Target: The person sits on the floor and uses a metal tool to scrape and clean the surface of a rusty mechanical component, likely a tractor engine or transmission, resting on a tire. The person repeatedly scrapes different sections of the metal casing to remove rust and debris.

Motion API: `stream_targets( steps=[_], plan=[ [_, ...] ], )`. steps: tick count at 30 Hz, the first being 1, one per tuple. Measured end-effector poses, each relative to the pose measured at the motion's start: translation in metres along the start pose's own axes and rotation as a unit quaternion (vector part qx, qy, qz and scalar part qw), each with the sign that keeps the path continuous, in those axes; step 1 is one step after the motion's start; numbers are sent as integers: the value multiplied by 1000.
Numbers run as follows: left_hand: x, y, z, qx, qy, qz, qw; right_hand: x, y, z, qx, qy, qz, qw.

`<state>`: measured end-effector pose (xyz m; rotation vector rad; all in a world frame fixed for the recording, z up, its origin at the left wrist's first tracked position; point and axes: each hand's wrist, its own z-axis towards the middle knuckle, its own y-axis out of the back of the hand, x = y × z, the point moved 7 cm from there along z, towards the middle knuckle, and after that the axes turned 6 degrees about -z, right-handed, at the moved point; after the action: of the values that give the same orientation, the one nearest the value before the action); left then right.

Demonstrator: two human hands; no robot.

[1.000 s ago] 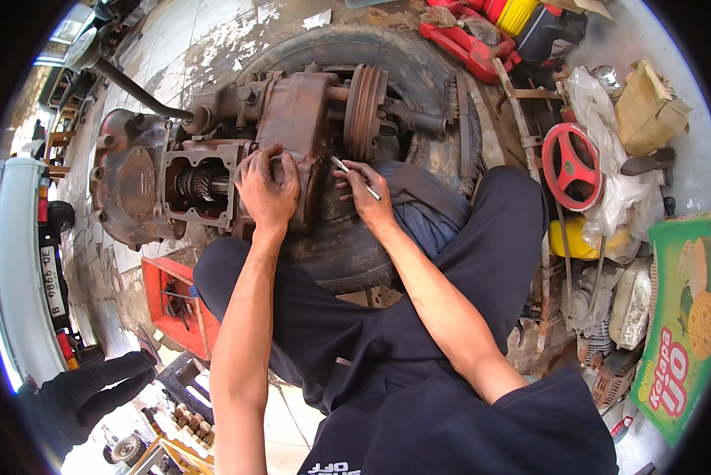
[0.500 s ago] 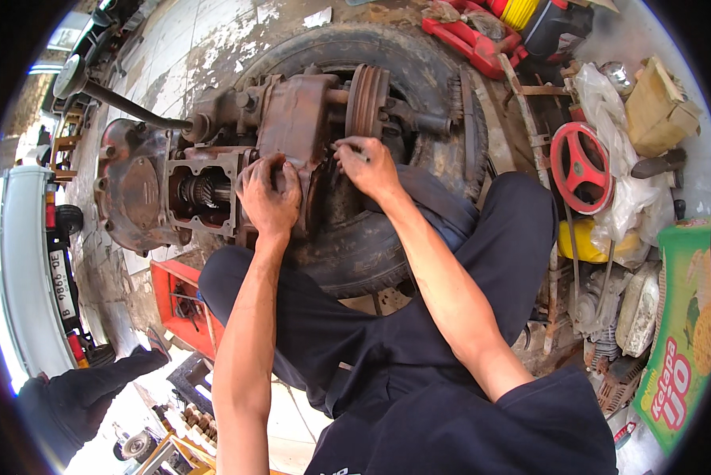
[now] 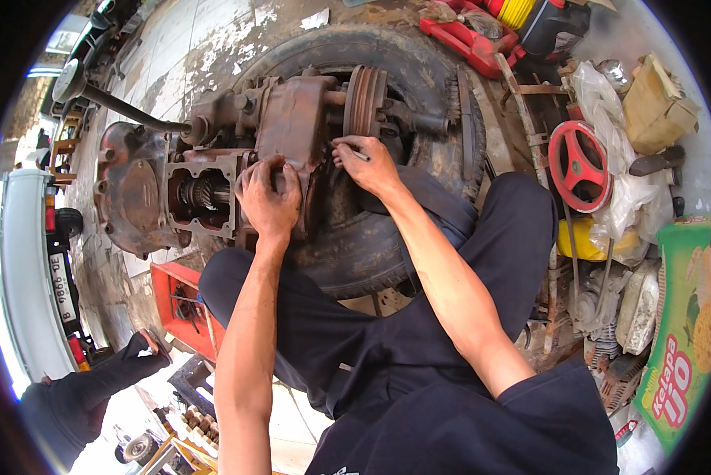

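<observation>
A rusty gearbox (image 3: pixel 290 111) lies on a large black tire (image 3: pixel 371 261), with an open port (image 3: pixel 201 198) showing gears at its left end. My left hand (image 3: pixel 270 196) rests on the housing just right of that port, fingers curled; what they hold, if anything, is hidden. My right hand (image 3: pixel 366 165) is closed on a thin silvery rod-like tool (image 3: pixel 362 156) at the housing's right edge, below the grooved pulley (image 3: pixel 363 95). A long lever (image 3: pixel 118 107) rises from the top of the gearbox.
A red tray (image 3: pixel 165 293) lies left of my knee. At right stand a rusty metal frame (image 3: pixel 534 127), red wheel (image 3: pixel 579 166), plastic bags, cardboard box (image 3: pixel 656 107), yellow container and metal parts. At lower left are a person's dark-clothed leg (image 3: pixel 102 380) and a white vehicle (image 3: pixel 31 269).
My right hand has moved up and slightly left toward the housing's edge, turning the tool. My left hand stays at about the same spot. The person's leg at lower left has shifted upward.
</observation>
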<state>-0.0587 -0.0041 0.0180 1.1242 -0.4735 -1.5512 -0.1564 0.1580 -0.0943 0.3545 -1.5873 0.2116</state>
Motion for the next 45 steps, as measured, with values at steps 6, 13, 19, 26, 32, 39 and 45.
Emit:
stream_targets(
  steps=[6, 13, 19, 26, 32, 39, 45],
  plan=[
    [-6, -7, 2, 13, -6, -3, 1000, 7, 4, 4, -74, 52, -91, 992],
    [-6, -4, 3, 3, -14, 11, 1000, 5, 2, -6, -53, 26, -11, 998],
    [-9, -3, 1, 10, -17, 23, 1000, 10, -2, -15, -41, 25, 52, 997],
    [-6, -4, 1, -4, -16, -14, 1000, 9, 9, 12, -129, 15, -54, 990],
    [-4, -4, 1, 4, -6, -18, 1000, 3, -6, 1, -172, 5, 18, 985],
    [-5, -4, -2, 2, -11, -16, 1000, -18, 6, -11, -134, -25, 181, 974],
    [1, 2, -2, -5, -8, 3, 1000, -17, -14, -17, -27, -119, 283, 951]
  ],
)
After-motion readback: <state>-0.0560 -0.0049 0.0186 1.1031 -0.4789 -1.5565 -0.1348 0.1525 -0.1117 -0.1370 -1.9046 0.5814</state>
